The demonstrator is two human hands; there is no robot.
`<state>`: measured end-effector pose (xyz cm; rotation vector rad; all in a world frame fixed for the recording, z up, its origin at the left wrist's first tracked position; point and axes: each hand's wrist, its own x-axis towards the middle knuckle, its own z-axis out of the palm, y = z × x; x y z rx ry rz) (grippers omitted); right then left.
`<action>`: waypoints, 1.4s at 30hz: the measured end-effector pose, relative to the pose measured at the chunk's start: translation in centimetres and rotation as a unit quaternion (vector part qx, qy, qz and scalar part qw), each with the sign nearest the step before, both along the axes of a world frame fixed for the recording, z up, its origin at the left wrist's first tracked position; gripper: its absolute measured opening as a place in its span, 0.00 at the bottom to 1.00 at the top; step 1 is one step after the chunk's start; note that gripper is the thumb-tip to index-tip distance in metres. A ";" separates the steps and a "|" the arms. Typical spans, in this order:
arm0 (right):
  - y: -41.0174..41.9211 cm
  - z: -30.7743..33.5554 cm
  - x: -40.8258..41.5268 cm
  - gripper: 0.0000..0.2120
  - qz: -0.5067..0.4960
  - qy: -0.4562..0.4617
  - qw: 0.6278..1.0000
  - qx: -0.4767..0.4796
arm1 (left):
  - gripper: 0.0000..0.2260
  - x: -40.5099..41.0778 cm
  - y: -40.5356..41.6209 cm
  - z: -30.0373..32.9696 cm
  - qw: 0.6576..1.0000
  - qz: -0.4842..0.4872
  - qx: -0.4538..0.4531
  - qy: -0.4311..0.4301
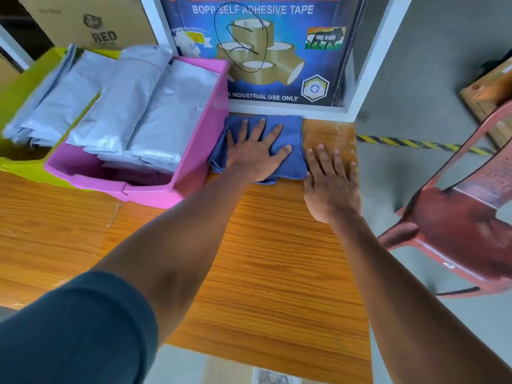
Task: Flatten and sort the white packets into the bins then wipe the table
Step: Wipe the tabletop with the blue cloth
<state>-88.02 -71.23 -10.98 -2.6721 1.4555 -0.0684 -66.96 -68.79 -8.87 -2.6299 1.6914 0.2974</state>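
Note:
A folded blue cloth (pixel 291 131) lies at the far end of the wooden table (pixel 271 259). My left hand (pixel 253 152) presses flat on it with fingers spread. My right hand (pixel 332 184) lies flat on the bare table just right of the cloth, fingers straight. White packets (pixel 155 112) are stacked in the pink bin (pixel 199 151) to the left of the cloth. More white packets (pixel 52 98) fill the green bin (pixel 16 90) beside it.
A blue adhesive-tape box (pixel 277 51) stands behind the cloth inside a white frame. A red plastic chair (pixel 457 223) stands right of the table over the grey floor. A cardboard box (pixel 91 20) sits behind the bins. The table's right edge runs close to my right hand.

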 end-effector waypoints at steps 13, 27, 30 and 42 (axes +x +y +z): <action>0.3 1.2 0.1 0.42 -0.001 -0.015 0.999 0.032 | 0.38 0.9 0.0 -0.6 1.000 -0.007 -0.004 -0.005; 0.9 1.5 -0.1 0.43 -0.003 -0.039 0.998 0.044 | 0.40 -0.5 2.9 -0.8 1.000 -0.005 -0.005 -0.013; 0.7 1.5 0.0 0.44 -0.005 -0.040 0.998 0.041 | 0.39 0.0 2.1 -0.6 1.000 -0.006 -0.020 -0.011; 0.5 1.2 0.2 0.40 -0.005 -0.037 0.999 0.027 | 0.38 0.7 1.9 -0.7 1.000 -0.012 -0.027 -0.008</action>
